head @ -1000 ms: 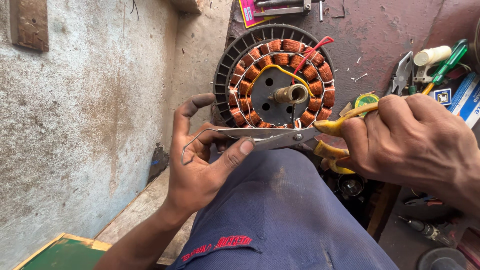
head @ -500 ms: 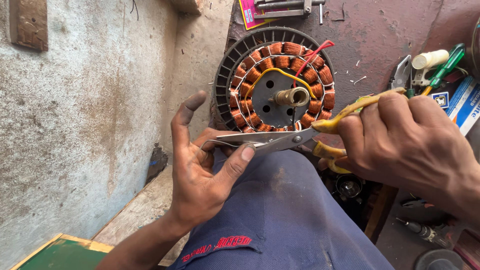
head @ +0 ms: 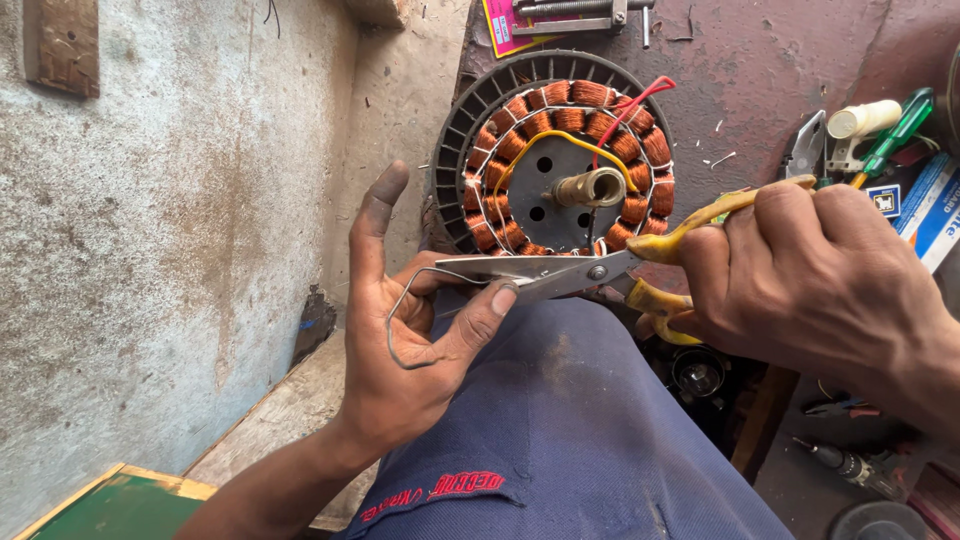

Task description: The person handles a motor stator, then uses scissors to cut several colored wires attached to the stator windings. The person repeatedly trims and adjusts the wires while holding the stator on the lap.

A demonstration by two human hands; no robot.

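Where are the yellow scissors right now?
The yellow-handled scissors are mid-picture in the head view, held by the right hand, blades at the left hand, just below the copper-wound motor stator.

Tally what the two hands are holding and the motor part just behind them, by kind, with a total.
Scissors, yellow handles, in the right hand: 1
Bent wire loop, in the left hand: 1
Stator with copper windings: 1
Total: 3

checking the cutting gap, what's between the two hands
In the head view, scissor blades bridge left hand and right hand, over a thin wire loop.
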